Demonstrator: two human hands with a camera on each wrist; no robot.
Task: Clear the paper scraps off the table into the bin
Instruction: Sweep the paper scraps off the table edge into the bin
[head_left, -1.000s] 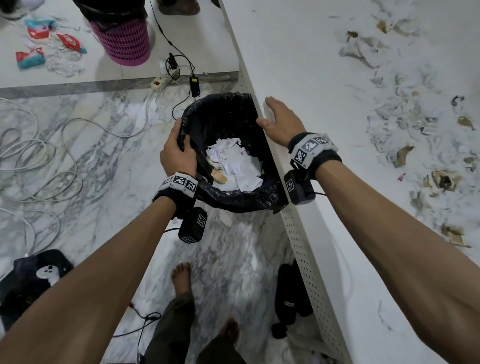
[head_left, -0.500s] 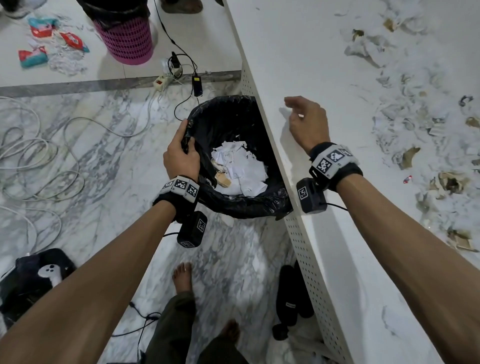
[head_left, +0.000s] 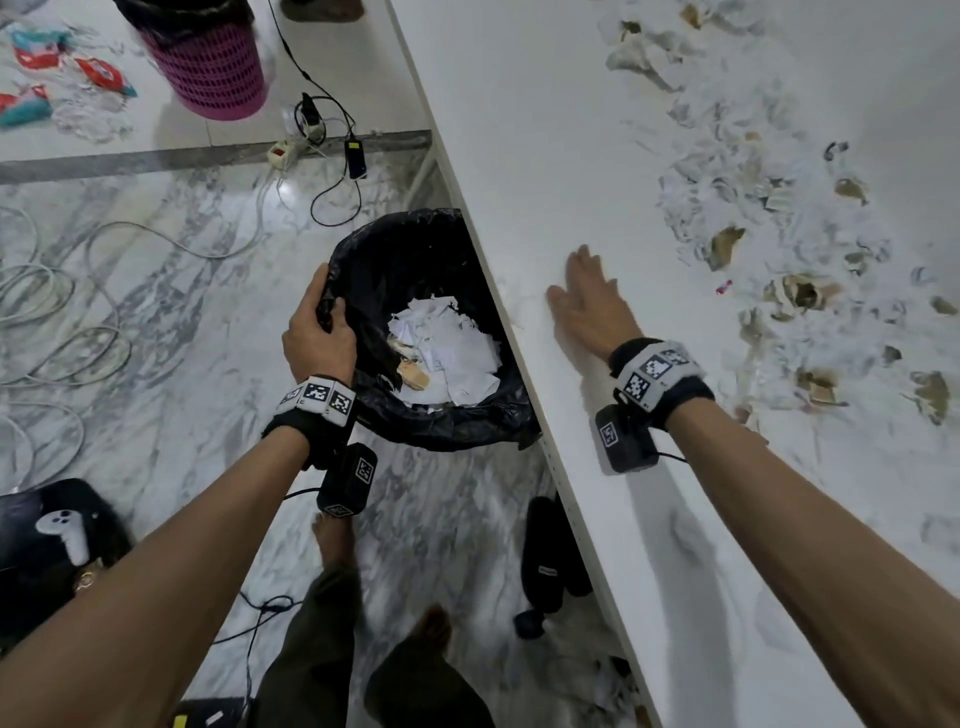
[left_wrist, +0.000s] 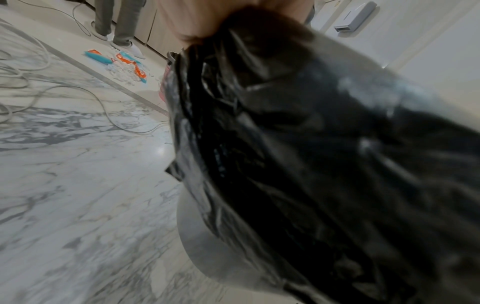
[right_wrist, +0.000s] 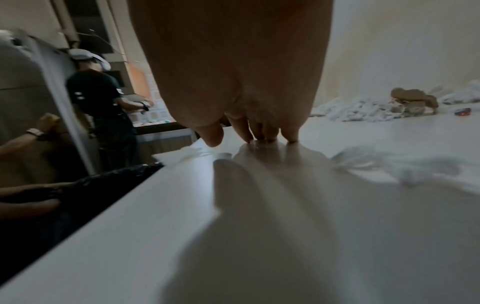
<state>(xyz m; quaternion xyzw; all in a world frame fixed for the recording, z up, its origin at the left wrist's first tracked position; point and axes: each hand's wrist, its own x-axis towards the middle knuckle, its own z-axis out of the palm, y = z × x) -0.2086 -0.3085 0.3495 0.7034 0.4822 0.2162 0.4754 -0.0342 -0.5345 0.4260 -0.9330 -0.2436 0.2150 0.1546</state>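
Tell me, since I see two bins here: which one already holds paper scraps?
The black-lined bin that the left hand holds against the table edge. The pink basket stands farther off on the floor.

Your right hand (head_left: 589, 306) has bare table (head_left: 519, 156) ahead and toward the bin (head_left: 415, 249) at the edge; paper scraps (head_left: 727, 197) crowd the right side.

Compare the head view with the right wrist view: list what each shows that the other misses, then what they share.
Head view only: white scraps inside the black-lined bin, the pink basket, floor cables, and the left hand gripping the liner's rim.
Right wrist view only: another person standing in the background.
Both: the right hand with fingers extended, fingertips on the white table, and paper scraps beyond it.
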